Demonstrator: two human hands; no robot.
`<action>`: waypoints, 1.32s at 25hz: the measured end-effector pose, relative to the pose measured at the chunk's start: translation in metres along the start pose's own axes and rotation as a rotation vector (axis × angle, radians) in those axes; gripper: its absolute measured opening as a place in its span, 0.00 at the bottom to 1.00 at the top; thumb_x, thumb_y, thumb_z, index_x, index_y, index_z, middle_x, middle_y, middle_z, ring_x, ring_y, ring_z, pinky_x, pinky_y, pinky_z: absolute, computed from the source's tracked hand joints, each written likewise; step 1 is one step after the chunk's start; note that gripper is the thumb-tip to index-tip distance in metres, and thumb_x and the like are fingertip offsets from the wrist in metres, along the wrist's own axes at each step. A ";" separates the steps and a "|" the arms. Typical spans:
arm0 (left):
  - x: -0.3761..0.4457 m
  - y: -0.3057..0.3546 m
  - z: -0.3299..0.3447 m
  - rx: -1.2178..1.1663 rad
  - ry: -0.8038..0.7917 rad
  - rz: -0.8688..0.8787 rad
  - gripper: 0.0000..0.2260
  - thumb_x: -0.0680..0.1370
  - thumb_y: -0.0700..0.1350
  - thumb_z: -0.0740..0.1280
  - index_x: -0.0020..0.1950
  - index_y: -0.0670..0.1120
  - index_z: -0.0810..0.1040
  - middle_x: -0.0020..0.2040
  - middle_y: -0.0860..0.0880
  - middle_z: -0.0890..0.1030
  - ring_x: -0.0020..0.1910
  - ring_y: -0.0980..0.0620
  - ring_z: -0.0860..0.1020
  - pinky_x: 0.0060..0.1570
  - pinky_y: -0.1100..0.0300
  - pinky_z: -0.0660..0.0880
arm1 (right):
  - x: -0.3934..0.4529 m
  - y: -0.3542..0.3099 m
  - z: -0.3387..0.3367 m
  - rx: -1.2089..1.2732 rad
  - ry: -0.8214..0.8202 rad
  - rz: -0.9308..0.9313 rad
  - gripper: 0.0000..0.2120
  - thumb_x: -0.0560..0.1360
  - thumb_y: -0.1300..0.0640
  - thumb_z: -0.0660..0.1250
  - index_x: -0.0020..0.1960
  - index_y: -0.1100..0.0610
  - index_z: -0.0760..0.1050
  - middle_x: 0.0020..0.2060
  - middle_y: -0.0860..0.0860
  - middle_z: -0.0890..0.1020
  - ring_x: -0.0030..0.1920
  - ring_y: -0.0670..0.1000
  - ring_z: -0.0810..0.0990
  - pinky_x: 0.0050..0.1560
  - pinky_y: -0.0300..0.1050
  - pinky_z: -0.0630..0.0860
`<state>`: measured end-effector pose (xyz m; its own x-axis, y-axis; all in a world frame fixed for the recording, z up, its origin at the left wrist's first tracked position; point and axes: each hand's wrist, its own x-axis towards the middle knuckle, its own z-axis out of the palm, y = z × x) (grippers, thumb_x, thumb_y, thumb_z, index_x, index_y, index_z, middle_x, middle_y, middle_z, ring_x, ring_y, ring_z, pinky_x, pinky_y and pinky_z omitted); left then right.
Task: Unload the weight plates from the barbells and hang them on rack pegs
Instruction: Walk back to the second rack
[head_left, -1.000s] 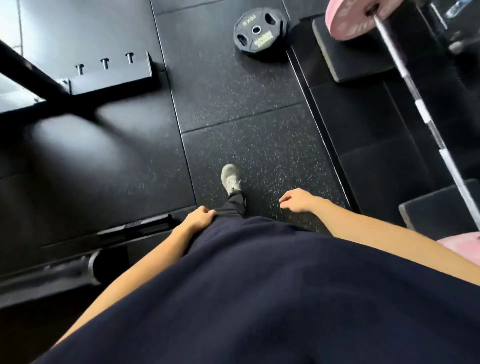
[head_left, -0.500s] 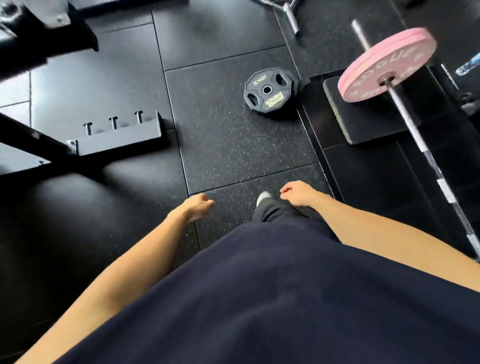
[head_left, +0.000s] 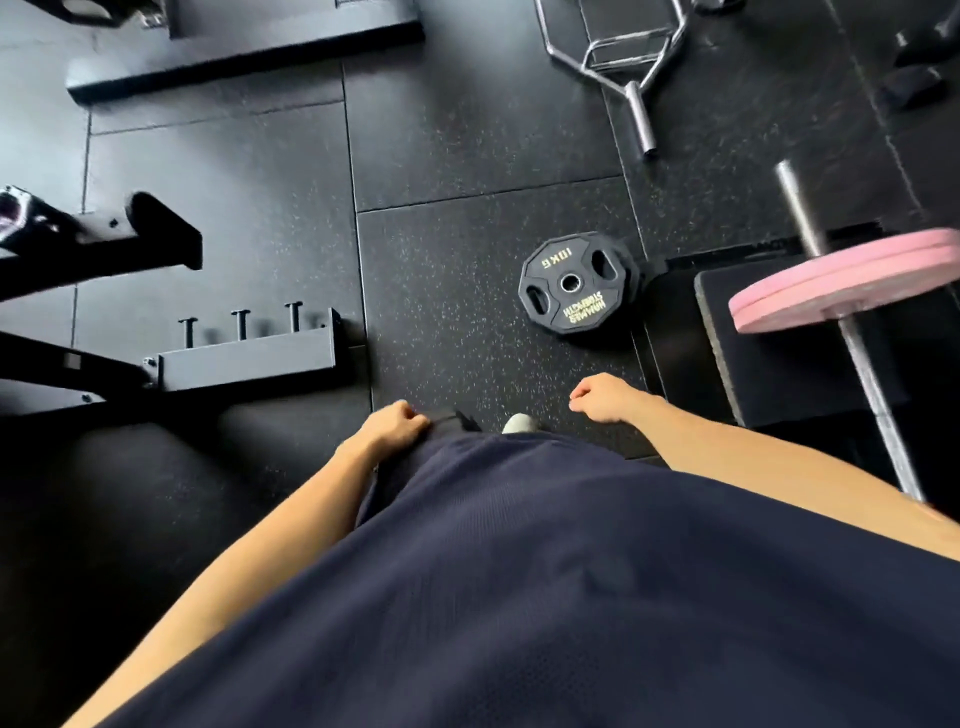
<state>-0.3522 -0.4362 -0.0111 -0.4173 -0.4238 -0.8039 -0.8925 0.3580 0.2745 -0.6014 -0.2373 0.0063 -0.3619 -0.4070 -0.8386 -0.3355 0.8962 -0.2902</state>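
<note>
Head view: pink plate (head_left: 852, 283) cut off right.

Pink plate (head_left: 852, 283), black plate (head_left: 575, 285), black white-speckled floor (head_left: 467, 171).

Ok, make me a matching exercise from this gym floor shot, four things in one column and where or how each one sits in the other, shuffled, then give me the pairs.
Column one:
1. black 10 kg plate
2. pink plate
3. left hand
4. chrome hex-shaped bar

Column two:
A. loaded on the barbell at the right
B. lying on the floor at the top of the view
C. flat on the speckled mat, ahead of the feet
D. beside the dark trousers, holding nothing

Pairs: 1-C, 2-A, 3-D, 4-B
</note>
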 end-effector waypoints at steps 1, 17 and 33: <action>0.013 0.008 -0.020 -0.050 0.037 -0.001 0.14 0.79 0.51 0.60 0.47 0.43 0.79 0.49 0.45 0.82 0.52 0.44 0.80 0.43 0.58 0.68 | 0.013 -0.016 -0.020 -0.024 -0.009 -0.016 0.13 0.78 0.54 0.65 0.60 0.57 0.77 0.46 0.53 0.79 0.44 0.52 0.76 0.43 0.42 0.71; 0.273 0.045 -0.411 -0.133 0.063 -0.051 0.15 0.80 0.50 0.61 0.60 0.41 0.76 0.61 0.40 0.79 0.59 0.41 0.77 0.53 0.55 0.73 | 0.266 -0.334 -0.300 -0.168 0.046 -0.113 0.13 0.77 0.56 0.65 0.59 0.59 0.78 0.57 0.55 0.81 0.57 0.57 0.78 0.54 0.46 0.73; 0.422 -0.023 -0.669 -0.644 0.222 -0.418 0.15 0.80 0.51 0.61 0.62 0.45 0.77 0.64 0.44 0.78 0.62 0.44 0.76 0.56 0.58 0.70 | 0.520 -0.754 -0.466 -0.809 -0.221 -0.390 0.19 0.77 0.52 0.67 0.65 0.58 0.75 0.64 0.55 0.77 0.63 0.57 0.76 0.62 0.47 0.71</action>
<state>-0.6221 -1.1799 -0.0038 0.0102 -0.5963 -0.8027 -0.8777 -0.3900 0.2785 -0.9421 -1.2067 0.0035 0.0508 -0.5367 -0.8422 -0.9343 0.2724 -0.2299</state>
